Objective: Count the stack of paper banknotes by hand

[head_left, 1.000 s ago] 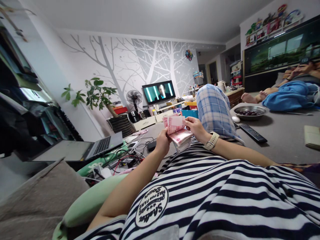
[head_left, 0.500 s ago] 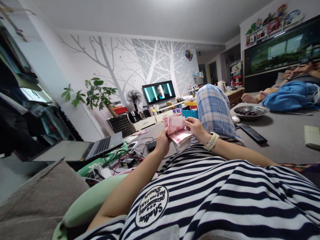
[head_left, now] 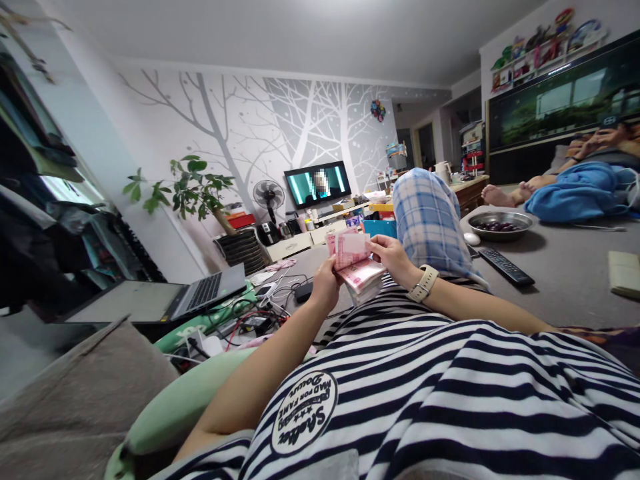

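A thick stack of pink banknotes (head_left: 361, 276) is held above my striped shirt, in front of my raised knee in blue checked trousers (head_left: 426, 217). My left hand (head_left: 325, 285) grips the left side of the stack, fingers closed round it. My right hand (head_left: 395, 259), with a pale watch on its wrist, pinches the top notes (head_left: 350, 247), which are lifted up from the stack. Both hands touch the banknotes.
An open laptop (head_left: 165, 299) and tangled cables (head_left: 250, 319) lie to my left. A metal bowl of dark fruit (head_left: 499, 224), a remote control (head_left: 506, 266) and a small book (head_left: 624, 272) lie on the grey surface at right. Another person reclines at far right (head_left: 580, 180). A television (head_left: 318, 183) glows ahead.
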A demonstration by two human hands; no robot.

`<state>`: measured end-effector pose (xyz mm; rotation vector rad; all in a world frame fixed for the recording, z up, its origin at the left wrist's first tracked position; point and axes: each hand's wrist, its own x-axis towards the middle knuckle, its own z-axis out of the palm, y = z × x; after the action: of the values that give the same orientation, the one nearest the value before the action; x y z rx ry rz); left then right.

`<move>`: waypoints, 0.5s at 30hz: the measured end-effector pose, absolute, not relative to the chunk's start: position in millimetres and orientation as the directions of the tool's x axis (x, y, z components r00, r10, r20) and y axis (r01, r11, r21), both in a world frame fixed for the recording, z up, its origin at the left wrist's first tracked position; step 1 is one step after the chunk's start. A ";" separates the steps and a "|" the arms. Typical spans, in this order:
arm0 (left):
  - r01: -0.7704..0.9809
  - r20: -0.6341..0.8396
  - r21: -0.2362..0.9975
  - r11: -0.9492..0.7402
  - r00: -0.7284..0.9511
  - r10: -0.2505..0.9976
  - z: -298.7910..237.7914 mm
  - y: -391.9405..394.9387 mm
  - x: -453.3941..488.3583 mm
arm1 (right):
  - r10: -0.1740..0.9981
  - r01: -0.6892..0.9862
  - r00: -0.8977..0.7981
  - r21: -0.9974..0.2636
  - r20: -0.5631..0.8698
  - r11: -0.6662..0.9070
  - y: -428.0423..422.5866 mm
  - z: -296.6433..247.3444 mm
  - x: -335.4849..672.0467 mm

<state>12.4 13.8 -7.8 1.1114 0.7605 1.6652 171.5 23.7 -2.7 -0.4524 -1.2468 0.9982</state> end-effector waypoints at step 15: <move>-0.382 0.339 0.854 -0.353 -0.105 0.935 -8.8 15.2 11.5 | 0.823 -0.354 -0.031 -0.776 0.567 0.522 24.7 -3.2 172.4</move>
<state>11.5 15.2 -8.8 1.1251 0.7291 1.6572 172.4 24.7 -3.2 -0.4688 -1.2765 1.0000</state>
